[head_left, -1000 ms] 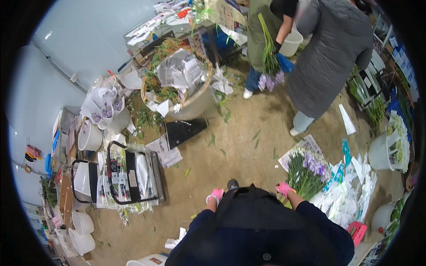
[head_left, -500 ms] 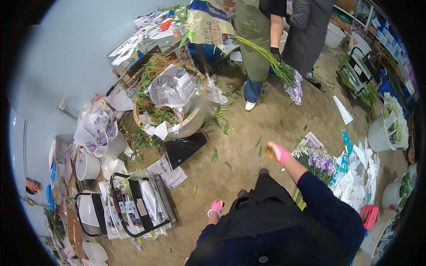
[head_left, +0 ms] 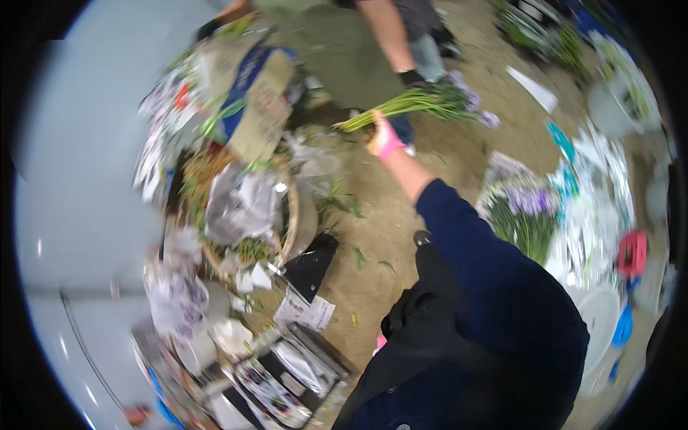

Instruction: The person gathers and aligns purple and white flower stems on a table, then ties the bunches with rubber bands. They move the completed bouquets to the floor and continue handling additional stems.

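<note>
A bunch of long green stems with pale purple flowers (head_left: 437, 100) lies slantwise in the air ahead of me. My right hand (head_left: 381, 136), in a pink glove with a brownish palm, reaches forward and appears closed round the stems near their cut ends; motion blurs the fingers. A co-worker's black-gloved hand (head_left: 414, 79) is on the same bunch, closer to the flower heads. Of my left hand (head_left: 380, 344) only a bit of pink glove shows at the side of my dark apron, its fingers hidden.
A large round bin (head_left: 304, 222) of plant waste and crumpled paper stands left of the floor's middle. More purple and white flowers (head_left: 527, 201) lie on the right beside a heap of plastic wrapping (head_left: 591, 215). A black-framed cart (head_left: 301, 373) stands near left.
My right arm has stretched forward, and its hand has met the co-worker's flower bunch. The view has swung, and the co-worker appears closer. My left hand has slipped mostly out of sight.
</note>
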`<act>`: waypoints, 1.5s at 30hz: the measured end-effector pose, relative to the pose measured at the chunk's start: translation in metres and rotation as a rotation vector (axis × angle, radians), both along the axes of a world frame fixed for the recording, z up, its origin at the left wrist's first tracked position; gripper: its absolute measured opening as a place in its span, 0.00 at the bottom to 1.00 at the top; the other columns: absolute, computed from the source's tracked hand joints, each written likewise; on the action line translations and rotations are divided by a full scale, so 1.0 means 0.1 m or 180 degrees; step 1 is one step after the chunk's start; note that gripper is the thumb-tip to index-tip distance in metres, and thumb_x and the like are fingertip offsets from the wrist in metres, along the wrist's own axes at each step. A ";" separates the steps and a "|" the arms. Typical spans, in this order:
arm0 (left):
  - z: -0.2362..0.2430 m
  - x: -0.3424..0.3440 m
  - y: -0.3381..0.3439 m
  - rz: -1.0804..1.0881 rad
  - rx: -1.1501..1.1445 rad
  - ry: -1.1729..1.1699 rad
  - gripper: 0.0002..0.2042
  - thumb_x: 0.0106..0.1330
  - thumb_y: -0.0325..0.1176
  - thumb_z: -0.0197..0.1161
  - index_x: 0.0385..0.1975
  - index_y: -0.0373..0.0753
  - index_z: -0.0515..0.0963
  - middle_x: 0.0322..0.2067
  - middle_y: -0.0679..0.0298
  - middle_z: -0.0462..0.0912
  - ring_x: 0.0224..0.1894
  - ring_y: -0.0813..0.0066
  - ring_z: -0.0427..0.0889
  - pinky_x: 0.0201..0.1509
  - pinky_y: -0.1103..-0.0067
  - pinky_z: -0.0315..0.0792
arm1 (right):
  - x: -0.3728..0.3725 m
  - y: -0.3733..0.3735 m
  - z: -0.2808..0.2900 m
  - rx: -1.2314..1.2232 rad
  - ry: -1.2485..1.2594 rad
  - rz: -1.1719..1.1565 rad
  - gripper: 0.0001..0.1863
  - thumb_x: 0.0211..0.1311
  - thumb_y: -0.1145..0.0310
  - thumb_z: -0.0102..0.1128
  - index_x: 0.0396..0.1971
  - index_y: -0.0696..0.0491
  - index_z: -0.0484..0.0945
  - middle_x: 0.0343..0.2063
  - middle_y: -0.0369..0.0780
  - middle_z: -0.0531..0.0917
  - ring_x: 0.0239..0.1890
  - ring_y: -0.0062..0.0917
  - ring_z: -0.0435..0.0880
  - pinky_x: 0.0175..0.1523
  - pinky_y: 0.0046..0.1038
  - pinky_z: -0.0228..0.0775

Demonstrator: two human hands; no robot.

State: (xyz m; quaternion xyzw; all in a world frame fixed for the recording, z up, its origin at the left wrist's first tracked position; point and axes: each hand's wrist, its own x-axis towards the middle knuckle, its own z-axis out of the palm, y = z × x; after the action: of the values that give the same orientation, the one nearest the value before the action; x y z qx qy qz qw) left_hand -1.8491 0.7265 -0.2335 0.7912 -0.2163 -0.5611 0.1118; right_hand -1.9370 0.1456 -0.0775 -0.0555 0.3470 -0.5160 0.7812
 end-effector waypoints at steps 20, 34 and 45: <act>-0.06 0.44 -3.06 -0.1325 -0.0516 0.1199 0.09 0.56 0.32 0.56 0.34 0.36 0.72 0.23 0.70 0.73 0.25 0.82 0.71 0.30 0.86 0.66 | -2.57 3.24 -0.52 0.1131 0.2848 0.0208 0.13 0.42 0.63 0.59 0.21 0.57 0.72 0.17 0.40 0.76 0.18 0.25 0.75 0.25 0.28 0.66; -0.03 -0.52 -2.31 -0.5086 -0.0557 -0.0073 0.14 0.56 0.39 0.53 0.33 0.33 0.75 0.34 0.55 0.79 0.37 0.61 0.77 0.42 0.74 0.68 | -2.41 6.96 -0.84 0.3755 0.2789 0.0592 0.10 0.42 0.72 0.55 0.24 0.63 0.74 0.17 0.43 0.78 0.16 0.26 0.77 0.19 0.27 0.70; 0.20 -2.26 -2.18 -0.2049 0.0991 0.1454 0.24 0.60 0.41 0.52 0.52 0.34 0.61 0.52 0.51 0.67 0.55 0.59 0.66 0.58 0.70 0.60 | -3.59 7.38 -0.58 0.2755 0.3550 0.0967 0.18 0.43 0.65 0.55 0.37 0.55 0.68 0.27 0.49 0.78 0.31 0.41 0.78 0.35 0.36 0.70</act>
State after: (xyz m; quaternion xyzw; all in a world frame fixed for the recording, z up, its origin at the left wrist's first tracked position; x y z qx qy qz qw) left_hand -2.0755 0.5084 -0.2135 0.5460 -0.3346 -0.7542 -0.1450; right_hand -2.2956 0.8834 -0.1350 -0.0439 0.8559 -0.1129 0.5028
